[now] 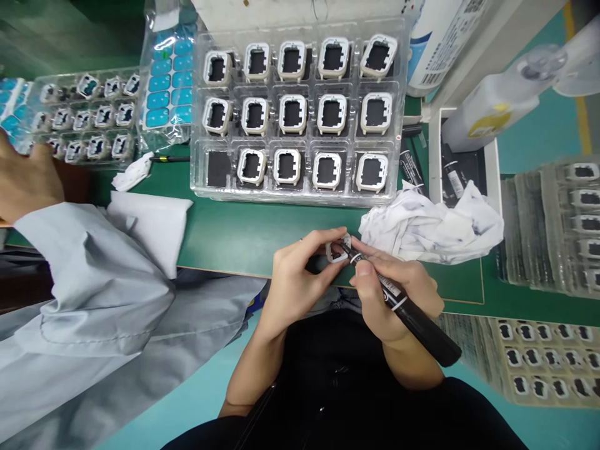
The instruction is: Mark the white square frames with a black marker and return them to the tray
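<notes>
A green work mat (244, 234) covers the bench, seen from above. On it, straight ahead, sits a large clear plastic tray (300, 187) of three rows of five pockets, each holding a small white square frame with a dark middle (the front-left pocket has no frame). To the left, a co-worker's grey sleeve (89, 281) lies across the bench edge, and that person's hand (25, 181) rests by a smaller tray of parts (84, 119). Right of centre lies a crumpled, ink-stained white cloth (435, 228), just beside the big tray's front corner. More stacked trays (562, 225) stand at the far right. Near the front edge of the mat, the left hand (293, 281) pinches one white frame (336, 251) between thumb and fingers, closed on it. The right hand (394, 294) is wrapped around a black marker pen (407, 309), whose tip touches the frame.
</notes>
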`<state>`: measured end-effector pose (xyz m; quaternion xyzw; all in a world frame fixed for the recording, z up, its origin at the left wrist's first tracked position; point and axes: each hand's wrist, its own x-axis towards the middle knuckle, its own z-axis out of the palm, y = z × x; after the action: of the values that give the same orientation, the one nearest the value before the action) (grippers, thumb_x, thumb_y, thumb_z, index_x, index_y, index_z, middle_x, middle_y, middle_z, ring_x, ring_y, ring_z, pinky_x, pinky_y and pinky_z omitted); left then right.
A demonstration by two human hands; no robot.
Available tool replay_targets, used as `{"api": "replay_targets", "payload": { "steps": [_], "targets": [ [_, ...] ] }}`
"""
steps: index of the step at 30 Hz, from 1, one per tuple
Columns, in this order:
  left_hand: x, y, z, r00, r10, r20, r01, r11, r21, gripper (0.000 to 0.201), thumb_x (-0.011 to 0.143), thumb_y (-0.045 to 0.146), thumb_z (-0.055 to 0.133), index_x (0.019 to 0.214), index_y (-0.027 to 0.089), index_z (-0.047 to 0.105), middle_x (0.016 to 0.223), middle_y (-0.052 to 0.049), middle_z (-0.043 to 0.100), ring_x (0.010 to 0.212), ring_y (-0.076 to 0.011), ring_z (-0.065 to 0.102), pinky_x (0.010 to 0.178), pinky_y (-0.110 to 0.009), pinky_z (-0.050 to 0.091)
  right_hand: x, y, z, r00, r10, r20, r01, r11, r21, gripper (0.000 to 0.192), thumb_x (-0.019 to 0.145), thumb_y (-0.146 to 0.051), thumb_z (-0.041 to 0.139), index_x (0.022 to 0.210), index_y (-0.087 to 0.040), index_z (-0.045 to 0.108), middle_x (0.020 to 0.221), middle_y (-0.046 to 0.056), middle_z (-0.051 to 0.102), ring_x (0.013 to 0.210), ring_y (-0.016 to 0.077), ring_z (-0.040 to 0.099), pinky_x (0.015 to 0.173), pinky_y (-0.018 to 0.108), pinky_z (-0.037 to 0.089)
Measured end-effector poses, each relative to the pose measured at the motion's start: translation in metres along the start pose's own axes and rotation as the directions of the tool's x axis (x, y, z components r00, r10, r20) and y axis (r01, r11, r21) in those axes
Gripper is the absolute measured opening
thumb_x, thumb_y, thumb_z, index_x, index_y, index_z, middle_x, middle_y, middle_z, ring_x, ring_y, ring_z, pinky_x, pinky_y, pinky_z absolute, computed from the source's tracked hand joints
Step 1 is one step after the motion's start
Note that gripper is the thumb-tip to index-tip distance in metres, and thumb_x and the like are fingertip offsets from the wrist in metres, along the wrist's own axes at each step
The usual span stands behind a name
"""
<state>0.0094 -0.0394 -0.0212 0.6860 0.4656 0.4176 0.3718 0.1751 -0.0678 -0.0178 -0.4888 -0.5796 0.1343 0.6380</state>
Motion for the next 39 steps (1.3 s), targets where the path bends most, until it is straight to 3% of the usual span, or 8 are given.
{"api": "replay_targets", "payload": {
  "steps": [9, 17, 21, 26, 32, 35, 37, 39],
  "targets": [
    [0.002, 0.001, -0.003, 0.992, -0.123, 0.035, 0.127, 0.985, -0.119, 0.053, 0.093, 0.029, 0.103, 0.143, 0.027, 0.083, 0.120, -0.004, 0.091, 0.103, -0.0208, 0.090, 0.098, -0.029, 0.076, -0.003, 0.004, 0.002, 0.999, 0.031, -0.024, -0.030, 0.999, 0.041, 0.012, 0.105, -0.018, 0.085, 0.106, -0.026, 0.076, 0.085, -0.001, 0.085, 0.094, 0.0344, 0.093, 0.077, 0.040, 0.082],
    [-0.001, -0.001, -0.002, 0.989, -0.142, 0.032, 0.145, 0.978, -0.149, 0.056, 0.092, 0.029, 0.103, 0.143, 0.026, 0.082, 0.117, -0.004, 0.091, 0.102, -0.0218, 0.090, 0.099, -0.031, 0.077, -0.007, 0.007, 0.000, 0.999, 0.024, -0.022, -0.023, 0.999, 0.040, 0.012, 0.105, -0.021, 0.087, 0.109, -0.026, 0.077, 0.092, 0.001, 0.087, 0.095, 0.0356, 0.093, 0.073, 0.040, 0.083],
    [-0.001, -0.002, -0.003, 0.993, -0.116, 0.033, 0.119, 0.984, -0.133, 0.053, 0.094, 0.032, 0.103, 0.143, 0.026, 0.082, 0.119, -0.005, 0.090, 0.103, -0.0213, 0.090, 0.099, -0.030, 0.077, -0.006, 0.006, 0.001, 1.000, 0.012, -0.029, -0.010, 0.998, 0.062, 0.012, 0.105, -0.018, 0.085, 0.111, -0.026, 0.077, 0.083, -0.001, 0.083, 0.092, 0.0349, 0.093, 0.073, 0.041, 0.083],
    [0.001, -0.004, -0.002, 0.997, -0.071, 0.035, 0.076, 0.985, -0.153, 0.046, 0.099, 0.031, 0.099, 0.141, 0.026, 0.083, 0.119, -0.004, 0.090, 0.104, -0.0189, 0.090, 0.100, -0.027, 0.076, -0.005, 0.004, -0.001, 0.998, 0.063, -0.013, -0.060, 0.990, 0.130, 0.016, 0.106, -0.016, 0.085, 0.098, -0.027, 0.077, 0.084, 0.000, 0.083, 0.094, 0.0352, 0.093, 0.085, 0.047, 0.084],
    [0.001, -0.005, -0.006, 0.990, -0.102, 0.093, 0.121, 0.966, -0.229, 0.049, 0.098, 0.030, 0.100, 0.143, 0.025, 0.081, 0.118, -0.006, 0.089, 0.108, -0.0222, 0.090, 0.103, -0.032, 0.076, -0.002, -0.001, -0.011, 0.996, 0.070, 0.049, -0.075, 0.991, 0.114, 0.025, 0.108, -0.015, 0.079, 0.086, -0.025, 0.077, 0.070, -0.001, 0.075, 0.095, 0.0364, 0.093, 0.090, 0.048, 0.084],
    [0.001, -0.006, -0.010, 0.987, -0.081, 0.140, 0.116, 0.957, -0.265, 0.046, 0.100, 0.027, 0.097, 0.143, 0.025, 0.081, 0.117, -0.007, 0.088, 0.108, -0.0223, 0.089, 0.103, -0.032, 0.075, -0.001, -0.003, -0.017, 0.996, 0.057, 0.062, -0.062, 0.996, 0.071, 0.021, 0.110, -0.015, 0.076, 0.094, -0.026, 0.082, 0.069, -0.002, 0.074, 0.074, 0.0302, 0.089, 0.087, 0.044, 0.085],
    [0.001, -0.007, -0.012, 0.986, -0.074, 0.147, 0.115, 0.949, -0.294, 0.045, 0.100, 0.027, 0.097, 0.142, 0.025, 0.081, 0.119, -0.007, 0.087, 0.109, -0.0223, 0.089, 0.101, -0.031, 0.075, -0.005, -0.002, -0.018, 0.996, 0.070, 0.058, -0.072, 0.996, 0.046, 0.014, 0.111, -0.016, 0.076, 0.105, -0.026, 0.084, 0.071, -0.003, 0.075, 0.056, 0.0244, 0.079, 0.084, 0.046, 0.085],
    [0.001, -0.009, -0.013, 0.986, -0.075, 0.148, 0.120, 0.937, -0.327, 0.044, 0.100, 0.028, 0.098, 0.140, 0.024, 0.081, 0.122, -0.008, 0.087, 0.112, -0.0229, 0.089, 0.102, -0.031, 0.075, -0.013, 0.004, -0.015, 0.998, 0.063, -0.017, -0.062, 0.997, 0.048, 0.005, 0.111, -0.022, 0.078, 0.111, -0.024, 0.082, 0.073, -0.003, 0.075, 0.047, 0.0218, 0.071, 0.080, 0.052, 0.085]
  ]
}}
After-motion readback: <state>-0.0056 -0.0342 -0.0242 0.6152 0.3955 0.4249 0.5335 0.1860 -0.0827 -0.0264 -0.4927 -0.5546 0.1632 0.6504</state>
